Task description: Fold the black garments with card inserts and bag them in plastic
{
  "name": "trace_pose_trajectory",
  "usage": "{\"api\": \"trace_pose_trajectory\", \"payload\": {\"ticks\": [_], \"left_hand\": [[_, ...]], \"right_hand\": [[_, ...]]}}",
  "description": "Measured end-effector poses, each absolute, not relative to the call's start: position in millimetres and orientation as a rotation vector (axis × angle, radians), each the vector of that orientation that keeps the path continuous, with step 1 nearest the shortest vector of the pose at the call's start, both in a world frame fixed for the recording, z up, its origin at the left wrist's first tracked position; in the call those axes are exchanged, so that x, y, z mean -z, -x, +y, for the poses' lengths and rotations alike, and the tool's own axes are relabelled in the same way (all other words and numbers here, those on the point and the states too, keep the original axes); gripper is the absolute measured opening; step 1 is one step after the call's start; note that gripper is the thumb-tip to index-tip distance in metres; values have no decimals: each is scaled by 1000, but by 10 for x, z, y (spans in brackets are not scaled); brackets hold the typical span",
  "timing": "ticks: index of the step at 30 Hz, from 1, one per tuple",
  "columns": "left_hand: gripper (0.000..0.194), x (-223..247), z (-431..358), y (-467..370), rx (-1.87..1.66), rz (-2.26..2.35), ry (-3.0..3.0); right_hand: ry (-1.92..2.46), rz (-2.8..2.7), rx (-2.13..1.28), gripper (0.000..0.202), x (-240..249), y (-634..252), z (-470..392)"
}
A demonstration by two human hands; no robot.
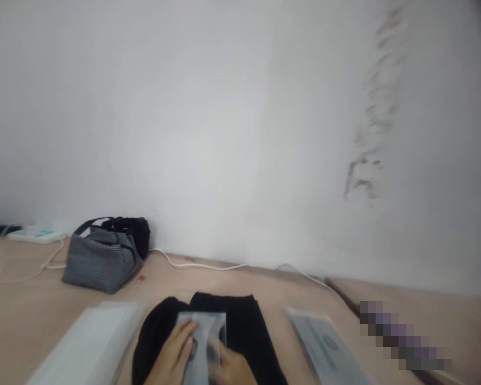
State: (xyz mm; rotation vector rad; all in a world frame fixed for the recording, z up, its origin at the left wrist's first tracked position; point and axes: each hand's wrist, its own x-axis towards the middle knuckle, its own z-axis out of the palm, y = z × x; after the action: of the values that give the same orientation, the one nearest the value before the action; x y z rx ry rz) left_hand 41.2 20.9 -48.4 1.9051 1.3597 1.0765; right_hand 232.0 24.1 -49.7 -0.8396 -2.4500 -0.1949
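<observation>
A flat, clear plastic packet (201,334) with greyish contents and dark marks lies on a folded black cloth (240,321) in front of me. My left hand (175,347) rests on the packet's left side, its fingers stretched out and lying along the surface. At the packet's right edge is my right hand (234,366), its fingers smeared by motion, so their grip is unclear. The lower part of the packet runs out of view at the bottom.
To the left lies a stack of whitish plastic sheets or bags (86,342); to the right, another grey packet (326,345). A striped grey bag (100,259) stands by the wall, near a power strip (37,233). A white cable (208,266) follows the wall.
</observation>
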Motion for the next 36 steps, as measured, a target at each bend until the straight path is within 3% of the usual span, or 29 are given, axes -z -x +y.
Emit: {"api": "trace_pose_trajectory", "payload": {"ticks": [6, 11, 15, 19, 24, 27, 31, 33, 36], "left_hand": [[50, 348, 234, -331, -1281, 1552, -1588], [34, 253, 196, -375, -1205, 1381, -1531], [29, 161, 207, -236, -1370, 1460, -1642], [27, 62, 241, 454, -1525, 1743, -1546], [27, 296, 258, 1702, -1371, 2111, -1345], [41, 483, 240, 2030, -1127, 2254, -1489], [46, 402, 173, 1431, -1120, 2431, -1943], [36, 265, 112, 781, -1234, 2053, -2141], [23, 121, 21, -230, -1122, 1397, -2282]], "right_hand": [[1008, -2218, -313, 45, 322, -2536, 110], [1077, -2160, -605, 45, 275, -2559, 45], [924, -2307, -600, 46, 262, -2591, 9], [995, -2290, -526, 56, 270, -2753, 29], [1089, -2288, -512, 60, 305, -2978, 105], [1135, -2264, -444, 64, 371, -3060, 153], [1178, -2253, -424, 69, 433, -3091, 172], [1181, -2253, -429, 69, 439, -3084, 163], [1165, -2231, -417, 69, 463, -3084, 160]]}}
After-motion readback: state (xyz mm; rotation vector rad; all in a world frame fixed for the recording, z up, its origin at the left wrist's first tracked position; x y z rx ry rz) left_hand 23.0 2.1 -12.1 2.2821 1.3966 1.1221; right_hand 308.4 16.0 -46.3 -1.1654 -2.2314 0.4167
